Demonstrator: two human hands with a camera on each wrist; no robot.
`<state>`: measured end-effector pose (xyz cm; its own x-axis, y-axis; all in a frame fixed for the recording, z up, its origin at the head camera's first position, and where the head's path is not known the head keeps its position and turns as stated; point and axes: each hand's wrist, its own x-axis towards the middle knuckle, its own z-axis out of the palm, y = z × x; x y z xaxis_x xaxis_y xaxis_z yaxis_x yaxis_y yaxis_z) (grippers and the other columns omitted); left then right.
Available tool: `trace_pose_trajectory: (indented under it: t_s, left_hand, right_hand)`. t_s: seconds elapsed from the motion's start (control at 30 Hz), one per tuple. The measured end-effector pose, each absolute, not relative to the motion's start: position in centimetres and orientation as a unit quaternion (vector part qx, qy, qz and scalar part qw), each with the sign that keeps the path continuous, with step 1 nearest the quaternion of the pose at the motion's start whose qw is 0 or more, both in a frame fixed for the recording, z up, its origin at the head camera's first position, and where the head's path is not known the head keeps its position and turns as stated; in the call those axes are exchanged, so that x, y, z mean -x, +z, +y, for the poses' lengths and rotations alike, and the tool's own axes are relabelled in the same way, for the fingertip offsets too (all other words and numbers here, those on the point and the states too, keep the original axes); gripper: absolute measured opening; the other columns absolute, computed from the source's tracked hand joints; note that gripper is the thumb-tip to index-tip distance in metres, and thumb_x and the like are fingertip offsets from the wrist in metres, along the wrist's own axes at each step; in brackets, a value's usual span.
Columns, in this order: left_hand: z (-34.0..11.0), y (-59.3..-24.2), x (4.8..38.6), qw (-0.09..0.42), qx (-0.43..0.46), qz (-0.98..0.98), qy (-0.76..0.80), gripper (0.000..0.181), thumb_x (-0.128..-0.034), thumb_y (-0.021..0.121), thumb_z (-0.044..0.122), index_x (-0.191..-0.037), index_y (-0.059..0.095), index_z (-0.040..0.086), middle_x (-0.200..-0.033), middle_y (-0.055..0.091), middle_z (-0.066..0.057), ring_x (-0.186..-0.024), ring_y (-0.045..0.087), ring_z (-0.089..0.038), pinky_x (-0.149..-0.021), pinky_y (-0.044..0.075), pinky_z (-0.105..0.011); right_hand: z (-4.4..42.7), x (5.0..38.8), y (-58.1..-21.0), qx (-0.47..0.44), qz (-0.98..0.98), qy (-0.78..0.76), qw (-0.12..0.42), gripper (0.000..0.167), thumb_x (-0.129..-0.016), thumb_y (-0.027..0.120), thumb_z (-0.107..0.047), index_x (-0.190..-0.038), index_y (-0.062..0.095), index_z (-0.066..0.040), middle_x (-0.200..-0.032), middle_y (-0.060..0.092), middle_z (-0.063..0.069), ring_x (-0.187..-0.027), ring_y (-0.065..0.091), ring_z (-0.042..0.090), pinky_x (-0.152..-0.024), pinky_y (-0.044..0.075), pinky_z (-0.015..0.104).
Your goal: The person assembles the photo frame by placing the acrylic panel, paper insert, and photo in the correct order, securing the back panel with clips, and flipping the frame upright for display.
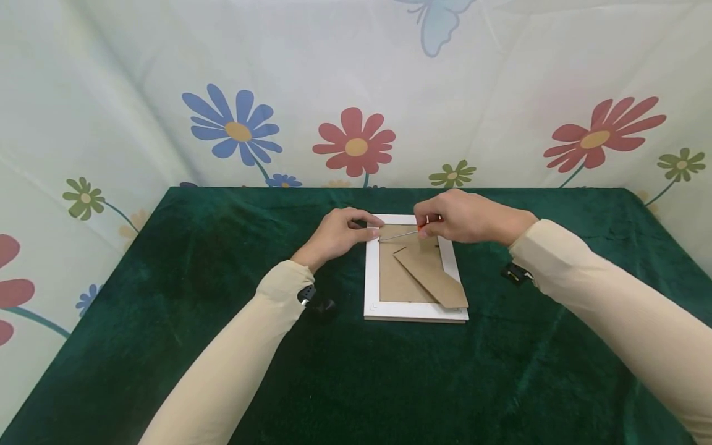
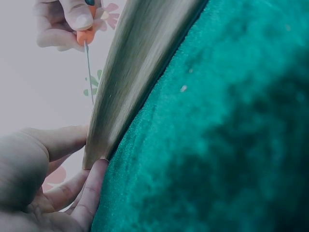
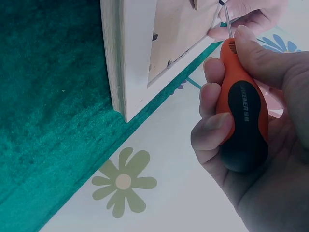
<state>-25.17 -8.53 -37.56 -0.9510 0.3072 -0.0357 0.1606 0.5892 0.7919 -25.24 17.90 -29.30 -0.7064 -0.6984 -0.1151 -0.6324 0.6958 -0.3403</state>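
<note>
A white picture frame (image 1: pixel 371 278) lies face down on the green cloth, its brown backing board (image 1: pixel 388 278) and slanted easel leg (image 1: pixel 436 281) uppermost. My left hand (image 1: pixel 339 233) pinches the frame's far left corner, thumb above and fingers against the wooden side (image 2: pixel 130 63). In my right hand (image 1: pixel 470 216) is an orange and black screwdriver (image 3: pixel 244 106), gripped by its handle above the far right part of the frame. Its thin shaft (image 1: pixel 399 235) points left, with the tip at the board's left edge near my left thumb. Small dark tabs (image 3: pixel 154 36) show along the opening.
Dark green velvety cloth (image 1: pixel 334 383) covers the table. Behind it and at both sides hangs a pale curtain (image 1: pixel 489 123) printed with flowers and a butterfly. A dark wrist device (image 1: pixel 516 273) sits at the right cuff, another (image 1: pixel 306 295) at the left.
</note>
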Motion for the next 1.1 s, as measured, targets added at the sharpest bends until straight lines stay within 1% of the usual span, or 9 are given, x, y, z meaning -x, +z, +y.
trace_pose_trajectory:
  t_s: [0.5,0.77,1.1]
  left_hand:
    - [-8.57,-37.53,25.09,0.086,-0.132,0.886,0.436,0.028,-0.1024,0.074,0.029,-0.130,0.078,0.022,-0.137,0.065,-0.004,-0.108,0.064,-0.025,-0.097,0.057,-0.044]
    - [-8.52,-37.75,25.22,0.092,-0.122,0.887,0.436,0.027,-0.1023,0.074,0.030,-0.129,0.078,0.024,-0.139,0.064,-0.004,-0.110,0.064,-0.026,-0.099,0.055,-0.048]
    - [-8.49,-37.59,25.19,0.089,-0.121,0.888,0.434,0.028,-0.1020,0.074,0.031,-0.129,0.078,0.025,-0.139,0.064,-0.003,-0.110,0.063,-0.025,-0.098,0.056,-0.048]
  right_hand:
    - [17.42,25.10,-28.73,0.366,0.912,-0.120,0.141,0.010,-0.101,0.074,-0.011,-0.095,0.067,-0.015,-0.084,0.063,0.001,-0.076,0.058,0.020,-0.067,0.052,0.036]
    - [17.44,25.05,-28.91,0.371,0.910,-0.117,0.145,0.012,-0.103,0.072,-0.010,-0.094,0.066,-0.015,-0.082,0.062,0.000,-0.073,0.057,0.019,-0.065,0.050,0.036]
    - [17.55,25.06,-28.93,0.374,0.907,-0.126,0.147,0.013,-0.103,0.072,-0.011,-0.092,0.064,-0.014,-0.081,0.061,0.000,-0.072,0.056,0.019,-0.064,0.049,0.036]
